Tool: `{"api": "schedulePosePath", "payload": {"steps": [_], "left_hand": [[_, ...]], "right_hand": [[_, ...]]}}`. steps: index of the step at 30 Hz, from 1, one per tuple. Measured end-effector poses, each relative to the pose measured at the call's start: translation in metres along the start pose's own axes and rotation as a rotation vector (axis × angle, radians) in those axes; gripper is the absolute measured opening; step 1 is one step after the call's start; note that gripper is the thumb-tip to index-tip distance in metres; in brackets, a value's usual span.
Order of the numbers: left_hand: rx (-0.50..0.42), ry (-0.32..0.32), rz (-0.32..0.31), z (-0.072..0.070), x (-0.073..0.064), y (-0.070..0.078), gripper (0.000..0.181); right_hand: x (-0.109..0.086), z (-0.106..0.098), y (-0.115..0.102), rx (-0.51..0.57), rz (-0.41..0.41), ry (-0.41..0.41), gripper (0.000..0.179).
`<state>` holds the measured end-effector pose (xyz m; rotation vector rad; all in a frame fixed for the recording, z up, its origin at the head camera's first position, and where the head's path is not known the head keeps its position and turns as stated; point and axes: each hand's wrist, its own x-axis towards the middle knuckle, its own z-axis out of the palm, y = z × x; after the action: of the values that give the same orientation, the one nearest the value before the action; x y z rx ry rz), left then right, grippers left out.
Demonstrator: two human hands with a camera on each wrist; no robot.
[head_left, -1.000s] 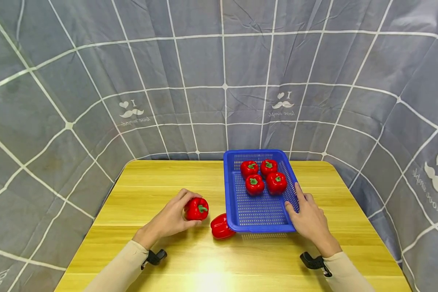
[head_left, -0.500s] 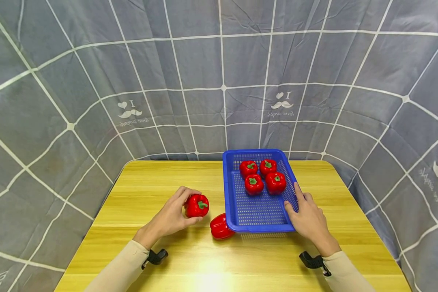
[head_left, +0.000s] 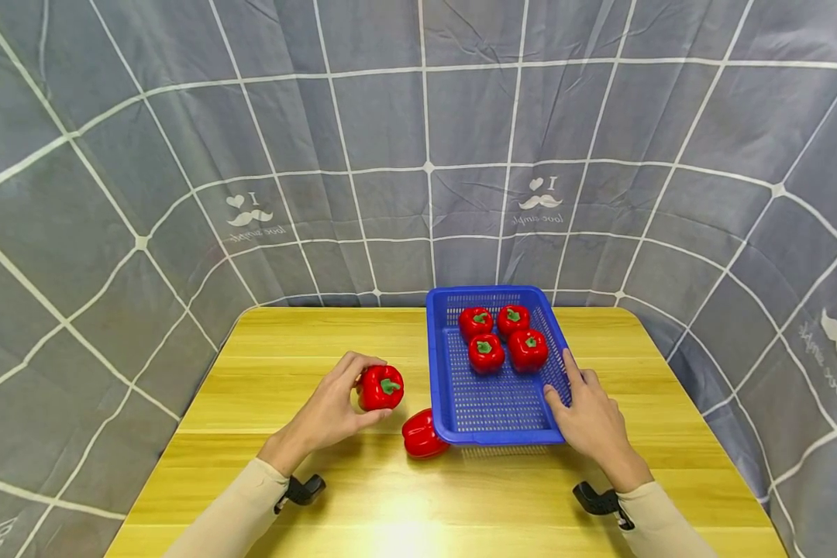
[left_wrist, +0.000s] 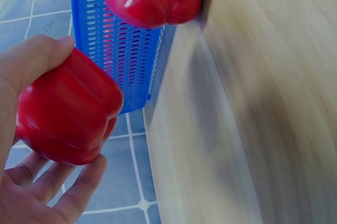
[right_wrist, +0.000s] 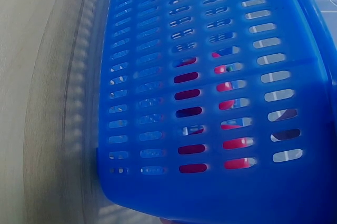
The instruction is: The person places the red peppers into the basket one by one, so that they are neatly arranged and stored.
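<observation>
In the head view my left hand grips a red bell pepper with a green stem, thumb on the near side, fingers behind. The left wrist view shows this pepper raised off the table. A second bell pepper lies on its side against the near left corner of a blue plastic basket. Several more bell peppers stand grouped in the basket's far half, stems up. On the basket's right side my right hand holds the rim, thumb over the inside. Its slotted wall fills the right wrist view.
Under everything is a light wooden table. A grey curtain with white grid lines surrounds it at the back and sides. Black straps with small mounts sit on both wrists.
My left hand has lifted the held bell pepper slightly up and to the right, and its stem end has turned a little. The right hand, the basket and the other peppers stay put.
</observation>
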<state>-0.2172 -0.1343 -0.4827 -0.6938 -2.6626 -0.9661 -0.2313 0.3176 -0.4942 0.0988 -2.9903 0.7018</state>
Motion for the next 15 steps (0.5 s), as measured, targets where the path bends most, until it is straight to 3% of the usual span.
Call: {"api": "schedulePosePath", "payload": {"steps": [15], "left_hand": [[-0.012,0.02,0.035,0.003,0.011,0.008,0.076]], "right_hand": [[0.0,0.0,0.001,0.008,0.002,-0.005,0.086]]}}
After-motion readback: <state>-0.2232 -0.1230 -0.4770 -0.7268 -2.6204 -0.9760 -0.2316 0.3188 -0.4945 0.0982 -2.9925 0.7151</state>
